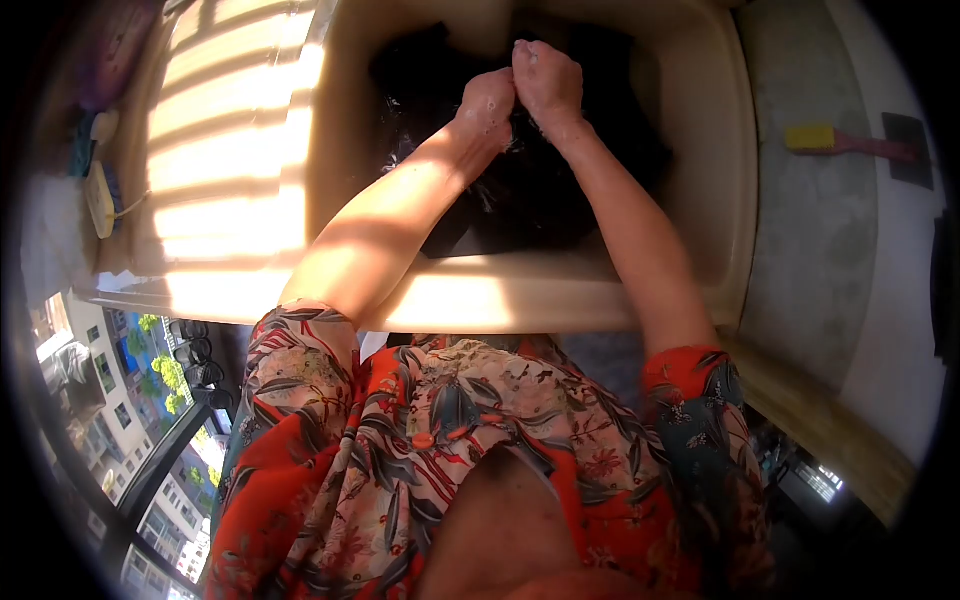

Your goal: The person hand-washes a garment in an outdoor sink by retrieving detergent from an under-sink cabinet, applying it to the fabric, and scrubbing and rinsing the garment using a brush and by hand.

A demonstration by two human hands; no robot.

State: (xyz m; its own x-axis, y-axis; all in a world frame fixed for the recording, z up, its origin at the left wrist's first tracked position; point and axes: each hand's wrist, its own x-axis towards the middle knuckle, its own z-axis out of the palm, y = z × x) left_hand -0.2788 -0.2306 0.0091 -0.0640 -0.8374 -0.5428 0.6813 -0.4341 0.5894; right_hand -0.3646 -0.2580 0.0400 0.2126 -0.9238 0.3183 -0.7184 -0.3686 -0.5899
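Dark wet cloth point(540, 195) lies bunched in the cream-coloured sink basin point(705, 150), with shiny wet spots and bits of foam on it. Over the cloth's far part my left hand point(487, 100) is closed in a fist, wet and with suds on the skin. Pressed against it, my right hand point(548, 80) is also closed, a little higher in the view. Both fists appear to grip folds of the dark cloth, though the fingers' undersides are hidden.
A sunlit ribbed washboard area point(225, 150) adjoins the basin on the left. A brush with a yellow head point(810, 138) and pinkish handle lies on the grey ledge point(815, 230) at right. A yellow-and-white item point(100, 200) sits at far left, near a window.
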